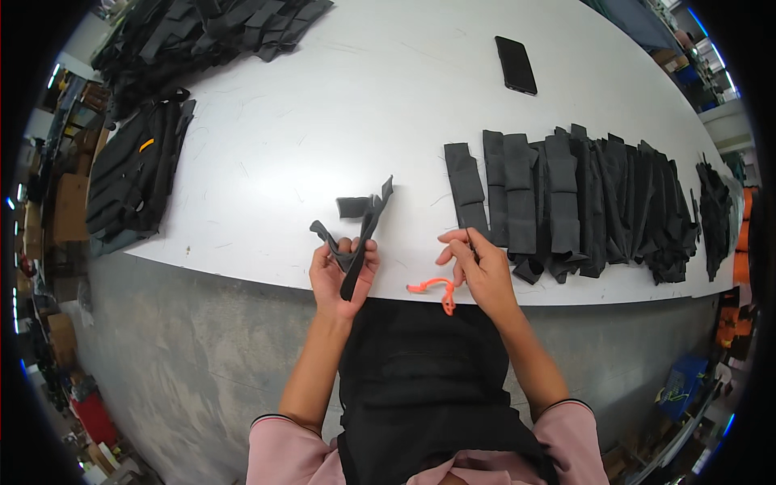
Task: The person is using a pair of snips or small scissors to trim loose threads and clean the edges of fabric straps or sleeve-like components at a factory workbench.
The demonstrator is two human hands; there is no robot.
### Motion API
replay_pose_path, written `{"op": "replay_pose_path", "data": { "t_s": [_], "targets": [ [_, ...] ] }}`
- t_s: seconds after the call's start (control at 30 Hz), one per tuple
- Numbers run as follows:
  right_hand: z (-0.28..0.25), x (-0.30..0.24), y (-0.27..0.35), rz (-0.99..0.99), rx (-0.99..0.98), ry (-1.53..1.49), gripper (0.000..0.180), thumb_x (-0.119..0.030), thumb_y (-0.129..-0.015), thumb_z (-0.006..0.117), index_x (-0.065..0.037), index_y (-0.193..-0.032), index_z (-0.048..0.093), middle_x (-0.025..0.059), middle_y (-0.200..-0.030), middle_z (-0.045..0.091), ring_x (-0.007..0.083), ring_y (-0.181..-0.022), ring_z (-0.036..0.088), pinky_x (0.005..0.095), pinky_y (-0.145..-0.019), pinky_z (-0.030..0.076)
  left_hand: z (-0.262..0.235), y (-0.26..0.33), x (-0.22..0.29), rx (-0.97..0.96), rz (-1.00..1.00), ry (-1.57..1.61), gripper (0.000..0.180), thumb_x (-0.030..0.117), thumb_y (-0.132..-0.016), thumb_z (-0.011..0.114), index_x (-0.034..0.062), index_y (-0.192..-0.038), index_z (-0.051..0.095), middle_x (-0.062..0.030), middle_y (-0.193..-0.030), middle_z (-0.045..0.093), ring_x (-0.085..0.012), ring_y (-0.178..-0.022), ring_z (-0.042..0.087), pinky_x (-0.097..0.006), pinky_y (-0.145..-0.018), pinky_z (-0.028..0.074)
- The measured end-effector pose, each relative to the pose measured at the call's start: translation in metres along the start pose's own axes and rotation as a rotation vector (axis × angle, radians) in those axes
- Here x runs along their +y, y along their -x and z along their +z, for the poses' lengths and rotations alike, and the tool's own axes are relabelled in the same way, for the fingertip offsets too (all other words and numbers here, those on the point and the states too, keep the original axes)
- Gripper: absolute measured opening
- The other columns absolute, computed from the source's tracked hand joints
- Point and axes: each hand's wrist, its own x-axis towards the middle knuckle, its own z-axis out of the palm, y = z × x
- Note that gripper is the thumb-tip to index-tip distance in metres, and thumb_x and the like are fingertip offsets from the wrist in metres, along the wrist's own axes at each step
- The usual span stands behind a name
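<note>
My left hand (346,275) is closed around a dark grey fabric strip (369,226), palm up over the table's near edge. The strip is folded, with ends sticking out above the fingers and one end hanging across the palm. To its right, my right hand (482,271) has its fingers curled around a thin dark tool (470,239), mostly hidden; only a narrow pointed part shows. A knotted orange cord (440,284) dangles beside that hand, near the edge. Just beyond the right hand lies a separate dark grey strip (464,174).
Rows of dark fabric strips (558,194) lie on the white table (299,137) at right. A phone (516,65) rests farther back. At left are folded black fabric pieces (133,182) with an orange tag, and a large strip heap (210,40) behind.
</note>
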Motion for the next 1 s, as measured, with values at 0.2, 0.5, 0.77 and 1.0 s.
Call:
{"op": "replay_pose_path", "data": {
  "t_s": [0.2, 0.5, 0.77, 1.0],
  "targets": [
    [0.008, 0.000, 0.006, -0.029, -0.056, 0.018, 0.017, -0.013, -0.092, 0.052, 0.000, -0.096, 0.062, 0.0055, -0.075, 0.062, 0.0066, -0.053, 0.050, 0.0219, -0.049, 0.040, 0.006, 0.011, -0.008, -0.090, 0.040, -0.172, 0.030, 0.028, -0.089, 0.044, 0.0029, -0.074, 0.047, -0.0131, -0.089, 0.054, -0.0320, -0.098, 0.051, -0.037, -0.088, 0.041],
    [-0.023, 0.032, -0.028, -0.226, 0.237, 0.499, 0.028, -0.013, -0.083, 0.062, -0.003, -0.109, 0.057, 0.0116, -0.093, 0.056, 0.0329, -0.079, 0.060, 0.0376, -0.069, 0.047, 0.016, 0.014, 0.055, -0.177, 0.433, -1.187, 0.030, 0.028, -0.076, 0.056, 0.0018, -0.088, 0.049, -0.0123, -0.097, 0.057, -0.0187, -0.096, 0.051, -0.032, -0.088, 0.039],
    [-0.021, 0.046, -0.051, 0.049, 0.254, 0.895, 0.066, -0.023, -0.074, 0.071, -0.006, -0.129, 0.038, 0.0149, -0.114, 0.041, 0.0402, -0.085, 0.060, 0.0481, -0.072, 0.049, 0.042, 0.007, 0.099, -0.204, 0.420, -1.246, 0.026, 0.017, -0.070, 0.049, 0.0059, -0.094, 0.048, -0.0134, -0.104, 0.059, -0.0201, -0.099, 0.050, -0.033, -0.094, 0.033],
    [-0.011, 0.052, -0.046, -0.045, 0.370, 0.792, 0.061, -0.016, -0.074, 0.072, -0.009, -0.124, 0.038, 0.0137, -0.114, 0.040, 0.0401, -0.085, 0.060, 0.0477, -0.070, 0.048, 0.054, 0.011, 0.140, 0.087, 0.622, -1.897, 0.067, 0.004, -0.062, 0.043, 0.0051, -0.130, 0.045, -0.0135, -0.138, 0.041, -0.0266, -0.135, 0.029, -0.037, -0.110, 0.020]
  ]
}}
